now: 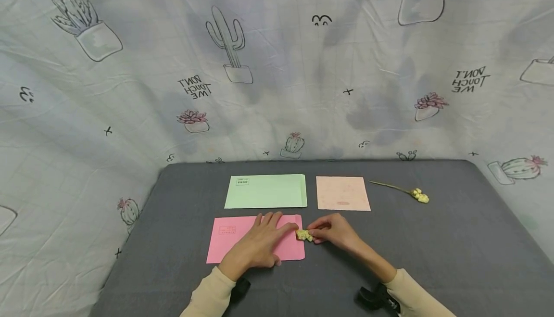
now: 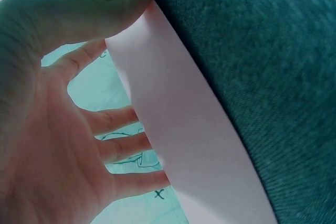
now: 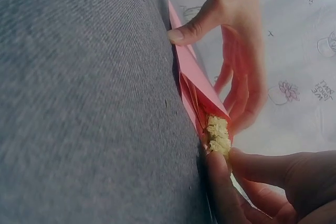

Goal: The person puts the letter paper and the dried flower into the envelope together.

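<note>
A pink envelope point(image 1: 285, 249) lies on the grey tabletop, its mouth facing right. My left hand point(image 1: 259, 242) spans it, the thumb at its near edge and spread fingers across to the far edge, gripping it so that the mouth gapes in the right wrist view. My right hand point(image 1: 335, 232) pinches a pale yellow flower head point(image 1: 304, 235) between thumb and fingers. In the right wrist view the yellow flower point(image 3: 218, 132) is at the envelope's mouth, partly inside. Its stem is hidden. The left wrist view shows the envelope's side point(image 2: 173, 114) beside the left thumb.
Behind the pink envelope lies a green envelope point(image 1: 266, 192). To its right is a peach-coloured envelope point(image 1: 342, 192), then another yellow flower point(image 1: 419, 195) on a long stem. A printed cloth point(image 1: 277, 67) hangs behind the grey table point(image 1: 433, 249).
</note>
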A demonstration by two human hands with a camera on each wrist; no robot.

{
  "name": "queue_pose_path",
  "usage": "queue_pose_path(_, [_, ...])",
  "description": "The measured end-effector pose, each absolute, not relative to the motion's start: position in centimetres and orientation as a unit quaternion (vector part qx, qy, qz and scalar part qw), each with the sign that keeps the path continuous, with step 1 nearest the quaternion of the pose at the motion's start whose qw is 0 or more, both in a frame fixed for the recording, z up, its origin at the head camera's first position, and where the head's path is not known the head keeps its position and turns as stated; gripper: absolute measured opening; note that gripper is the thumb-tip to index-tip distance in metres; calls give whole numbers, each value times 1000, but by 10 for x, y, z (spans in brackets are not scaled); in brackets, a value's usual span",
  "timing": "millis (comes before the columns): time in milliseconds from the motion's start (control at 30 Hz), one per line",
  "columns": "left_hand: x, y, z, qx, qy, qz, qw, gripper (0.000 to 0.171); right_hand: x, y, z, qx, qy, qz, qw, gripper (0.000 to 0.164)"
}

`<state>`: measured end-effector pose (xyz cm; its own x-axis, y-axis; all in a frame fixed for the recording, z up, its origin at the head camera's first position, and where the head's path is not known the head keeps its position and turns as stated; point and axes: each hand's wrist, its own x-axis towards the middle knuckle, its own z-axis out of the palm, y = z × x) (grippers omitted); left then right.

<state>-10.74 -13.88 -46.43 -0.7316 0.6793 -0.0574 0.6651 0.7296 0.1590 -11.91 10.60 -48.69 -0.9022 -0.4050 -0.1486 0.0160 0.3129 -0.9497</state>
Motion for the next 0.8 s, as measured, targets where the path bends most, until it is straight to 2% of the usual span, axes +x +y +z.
queue_pose_path(400, [-108, -139, -465, 364, 927, 69, 51, 86, -117, 105, -486, -119, 769, -596, 199, 27])
queue_pose_path(600, [-109, -139, -465, 359, 928, 75, 60, 85, -115, 114, -479, -88, 724, -646, 225, 35])
queue_pose_path(800, [-110, -140, -466, 355, 929, 79, 68, 85, -113, 124, -476, -52, 658, -699, 276, 47])
